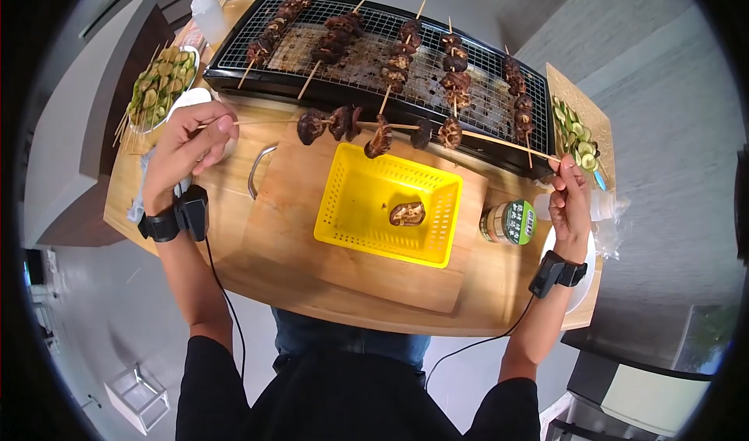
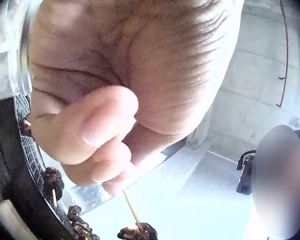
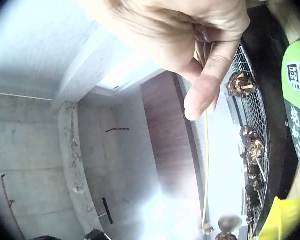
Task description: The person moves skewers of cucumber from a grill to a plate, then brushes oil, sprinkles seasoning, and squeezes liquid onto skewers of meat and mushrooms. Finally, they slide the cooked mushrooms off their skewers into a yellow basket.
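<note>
Between the two hands a skewer of dark brown mushroom pieces (image 1: pixel 378 138) is held roughly level above the yellow basket (image 1: pixel 328 224). My left hand (image 1: pixel 189 146) pinches its left end; in the left wrist view the left hand (image 2: pixel 110 130) has the stick between thumb and fingers. The other end is pinched by my right hand (image 1: pixel 571 199), and the right wrist view shows the stick (image 3: pixel 206 170) running down from the right hand (image 3: pixel 205 65). One mushroom piece (image 1: pixel 407 214) lies in the basket.
Behind the basket, a black grill (image 1: pixel 234 82) carries several mushroom skewers (image 1: pixel 395 58). The basket stands on a wooden board (image 1: pixel 273 222). Sliced-vegetable skewers lie on a plate at left (image 1: pixel 165 82) and at right (image 1: pixel 579 140). A green-labelled jar (image 1: pixel 509 222) stands right of the basket, a squeeze bottle (image 1: pixel 207 13) at back left.
</note>
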The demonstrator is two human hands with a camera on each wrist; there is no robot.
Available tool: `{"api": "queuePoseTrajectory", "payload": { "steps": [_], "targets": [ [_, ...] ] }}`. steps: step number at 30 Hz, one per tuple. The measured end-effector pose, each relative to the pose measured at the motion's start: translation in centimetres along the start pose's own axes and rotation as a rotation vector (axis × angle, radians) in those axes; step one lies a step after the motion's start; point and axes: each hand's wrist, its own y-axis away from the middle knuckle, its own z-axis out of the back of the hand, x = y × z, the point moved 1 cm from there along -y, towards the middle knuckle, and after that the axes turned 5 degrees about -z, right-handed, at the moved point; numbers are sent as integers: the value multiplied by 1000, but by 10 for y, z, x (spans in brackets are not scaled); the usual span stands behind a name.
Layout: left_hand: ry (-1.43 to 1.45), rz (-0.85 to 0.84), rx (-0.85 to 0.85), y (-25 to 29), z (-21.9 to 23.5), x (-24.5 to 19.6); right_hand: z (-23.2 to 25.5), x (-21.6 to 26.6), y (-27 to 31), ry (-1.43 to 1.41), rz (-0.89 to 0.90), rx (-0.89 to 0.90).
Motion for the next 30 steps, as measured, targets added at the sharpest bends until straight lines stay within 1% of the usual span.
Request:
{"api": "queuePoseTrajectory", "payload": {
  "steps": [2, 4, 8, 12, 16, 19, 27, 30],
  "targets": [
    [-10, 2, 2, 2, 2, 0, -1, 1, 0, 12, 2, -6],
    [-13, -56, -22, 3, 3, 0, -2, 1, 0, 26, 2, -10],
    [3, -44, -33, 3, 2, 0, -3, -1, 0, 60, 22, -45],
    [28, -25, -4, 2, 3, 0, -8, 1, 2, 81, 14, -98],
    [12, -40, 23, 2, 3, 0, -7, 0, 2, 92, 19, -69],
    [13, -22, 11, 2, 3, 0, -7, -1, 1, 90, 30, -84],
    [34, -21, 9, 1, 1, 2, -5, -1, 1, 120, 88, -53],
    [29, -8, 10, 2, 1, 2, -7, -1, 2, 126, 93, -82]
  ]
}}
